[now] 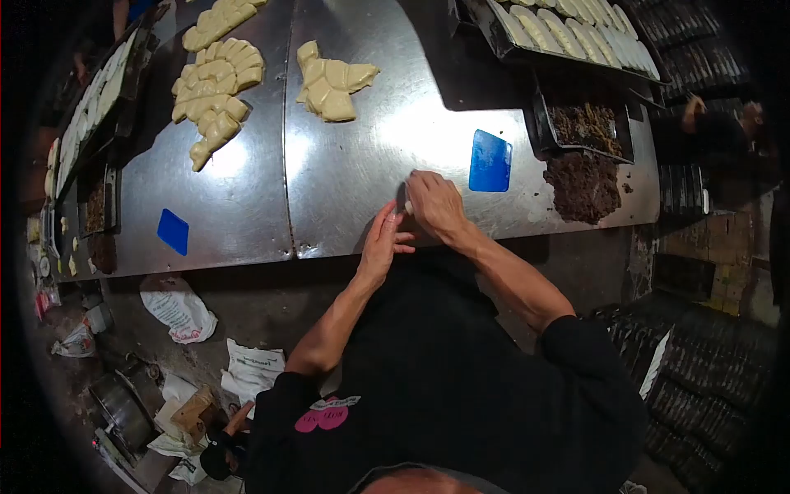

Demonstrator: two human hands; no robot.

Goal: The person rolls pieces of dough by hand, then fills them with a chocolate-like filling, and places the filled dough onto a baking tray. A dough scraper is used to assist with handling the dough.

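My left hand (pixel 383 244) is at the table's front edge, palm turned inward and fingers apart, its fingertips close to my right hand. My right hand (pixel 438 203) is closed, with its fingers curled over the steel table. A small pale bit (pixel 409 207) shows beside its fingers; what the hand holds is mostly hidden. Pieces of pale yellow dough (pixel 333 82) lie beyond my hands, and a larger row of dough pieces (pixel 216 78) lies further left. To the right of my right hand is a blue plastic scraper (pixel 490 161).
A dark brown crumbly filling (pixel 583 188) sits at the right table edge below a metal tin (pixel 584 123). Trays of shaped dough (pixel 568 33) stand at the back right and left. A second blue scraper (pixel 173 231) lies left. White sacks (pixel 177 309) and people are around the table.
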